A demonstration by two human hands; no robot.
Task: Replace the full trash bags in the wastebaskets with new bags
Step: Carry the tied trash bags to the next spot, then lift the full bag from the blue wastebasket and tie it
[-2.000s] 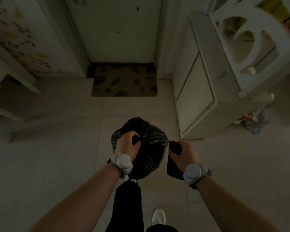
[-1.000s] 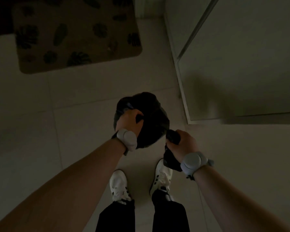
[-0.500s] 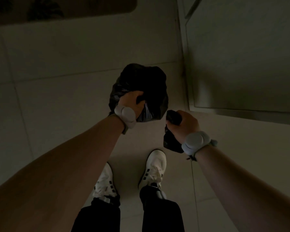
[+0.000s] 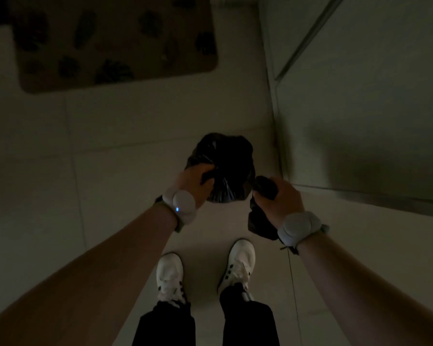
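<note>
**Full black plastic trash bag (image 4: 223,168) held at centre frame, gripped by its neck**

Nearest, at 6 o'clock, white sneakers (image 4: 170,275) stand on the pale tiled floor (image 4: 110,196). Above them, the right hand (image 4: 278,196) has its fingers clamped on a small crumpled black bag (image 4: 260,221). At its 9 o'clock, the left hand (image 4: 193,181) curls its fingers tight round the full bag's gathered neck. The film looks soft, slick and easily torn, and the load modest, so the bunched neck seems the safest hold. A brown leaf-print doormat (image 4: 115,46) lies at 11 o'clock.

No legible text, label, brand, number or sign on anything in view.
</note>
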